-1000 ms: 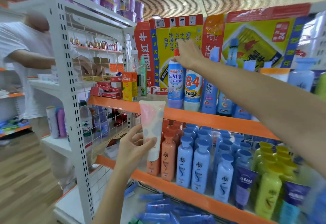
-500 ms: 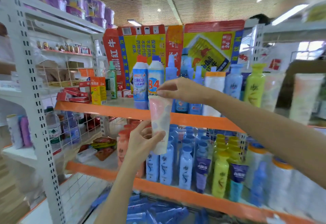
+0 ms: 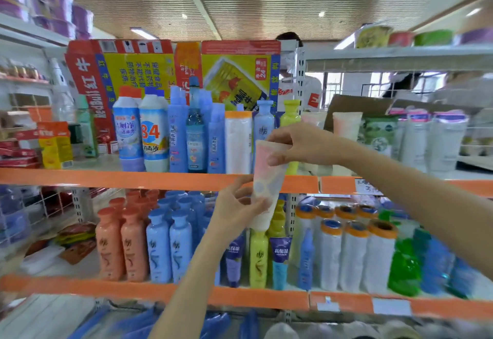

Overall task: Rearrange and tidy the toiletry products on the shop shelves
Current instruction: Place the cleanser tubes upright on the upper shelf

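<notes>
A pale pink-and-white tube is held upright in front of the orange shelf edge. My left hand grips its lower part from the left. My right hand pinches its flat top end from the right. On the upper shelf behind stand tall bottles, among them a white "84" bottle, a blue-labelled cleaner bottle and a white bottle with an orange cap. Two similar pale tubes stand further right on that shelf.
The lower shelf holds orange bottles, blue bottles, yellow-green bottles and white orange-capped bottles. Red and yellow cartons stand behind the upper row. A person is partly visible beyond the shelving.
The view has swung right along the shelves. My right hand came off the upper-shelf bottle tops and took the tube's top end; the tube moved rightward with both hands.
</notes>
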